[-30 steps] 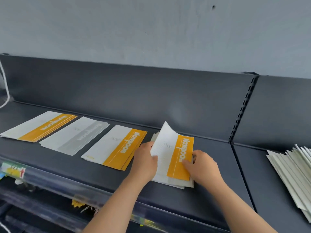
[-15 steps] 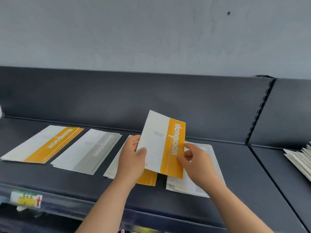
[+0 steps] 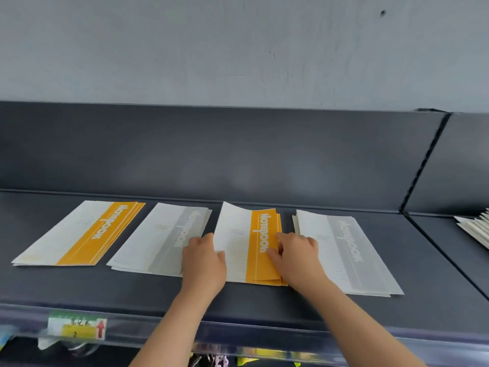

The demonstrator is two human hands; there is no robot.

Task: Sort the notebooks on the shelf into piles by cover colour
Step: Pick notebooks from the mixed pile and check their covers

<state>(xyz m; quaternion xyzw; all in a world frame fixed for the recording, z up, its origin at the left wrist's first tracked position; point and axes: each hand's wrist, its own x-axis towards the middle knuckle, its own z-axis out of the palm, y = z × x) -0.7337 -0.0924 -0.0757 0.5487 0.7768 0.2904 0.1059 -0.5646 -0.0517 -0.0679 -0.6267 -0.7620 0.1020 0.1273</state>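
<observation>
Four piles of notebooks lie in a row on the dark shelf [image 3: 132, 290]. From the left: an orange-striped pile [image 3: 82, 234], a grey-striped pile [image 3: 158, 239], a second orange-striped pile [image 3: 246, 242], and a grey-striped pile [image 3: 344, 250]. My left hand [image 3: 203, 263] grips the left edge of the top orange notebook on the second orange pile. My right hand [image 3: 296, 255] presses on its orange stripe at the right edge. The notebook's far end curls up slightly.
A fanned stack of white notebooks [image 3: 476, 229] lies on the neighbouring shelf section at the right edge. A slotted upright [image 3: 423, 165] divides the sections. A price label [image 3: 76, 329] sits on the shelf's front rail, with goods hanging below.
The orange notebook, held up in both hands before, has come down onto the second orange pile. The grey-striped pile at the right is now uncovered.
</observation>
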